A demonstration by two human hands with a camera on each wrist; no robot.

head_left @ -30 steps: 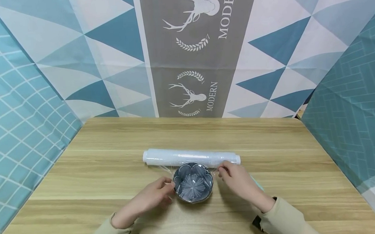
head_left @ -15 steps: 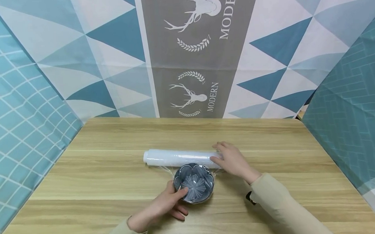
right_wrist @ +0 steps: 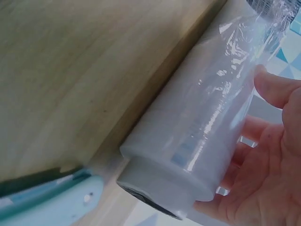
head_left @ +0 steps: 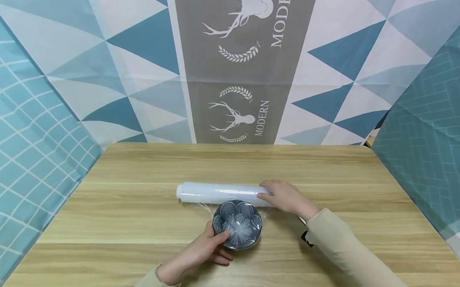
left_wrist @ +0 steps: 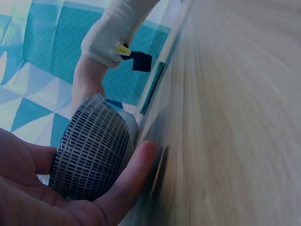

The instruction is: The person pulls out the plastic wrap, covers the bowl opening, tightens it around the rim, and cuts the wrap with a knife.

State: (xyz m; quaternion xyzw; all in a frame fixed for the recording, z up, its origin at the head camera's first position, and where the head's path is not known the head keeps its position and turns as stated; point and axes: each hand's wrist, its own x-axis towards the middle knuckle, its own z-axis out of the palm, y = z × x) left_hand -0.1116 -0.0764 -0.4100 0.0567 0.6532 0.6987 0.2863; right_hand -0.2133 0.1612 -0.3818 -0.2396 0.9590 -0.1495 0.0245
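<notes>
A light-brown wood-grain tabletop [head_left: 113, 213] with rounded far corners filled the lower part of the head view, its grain running from side to side. Behind it hung a sheet printed with white, pale-blue and deep-blue triangles [head_left: 396, 67], creased across the middle. Down its centre ran a grey printed band [head_left: 203, 67] bearing white antlered deer heads [head_left: 260, 7], leafy sprays and the word "MODERN" set sideways. A rippled turquoise cloth with a white diamond grid [head_left: 25, 139] closed the left side; a darker teal cloth in a herringbone pattern [head_left: 441, 121], whitish lower down, closed the right. Soft light fell fairly evenly, leaving a pale sheen on the wood.
</notes>
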